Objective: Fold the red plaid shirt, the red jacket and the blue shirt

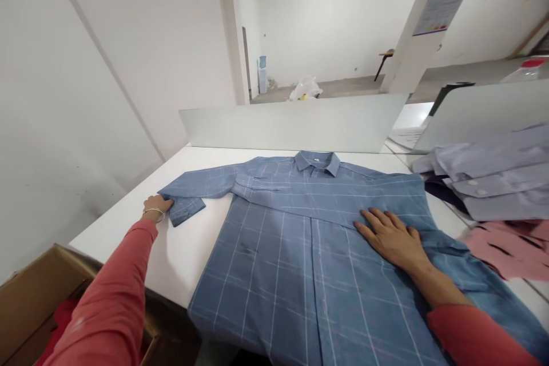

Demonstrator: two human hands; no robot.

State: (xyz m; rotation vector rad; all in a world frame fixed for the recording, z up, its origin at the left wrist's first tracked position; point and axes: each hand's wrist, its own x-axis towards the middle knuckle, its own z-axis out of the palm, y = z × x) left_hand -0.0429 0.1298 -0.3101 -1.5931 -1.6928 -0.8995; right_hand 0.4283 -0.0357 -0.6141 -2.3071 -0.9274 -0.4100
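A blue shirt (278, 240) with white check lines lies spread on the white table, its collar (317, 163) toward the far side and its lower part over the near edge. One sleeve (206, 180) stretches out to the left and bends back, so its cuff end (186, 211) lies beside my left hand (156, 204). That hand's fingers are closed on the sleeve at the bend. Another sleeve appears to lie across the chest. My right hand (392, 237) rests flat on the right side of the shirt, fingers spread, gripping nothing.
A low frosted partition (291, 126) borders the table's (171, 263) far side. Pale lavender garments (497, 177) and a pink one (506, 249) lie at the right. An open cardboard box (38, 291) with red material stands at the lower left, near the wall.
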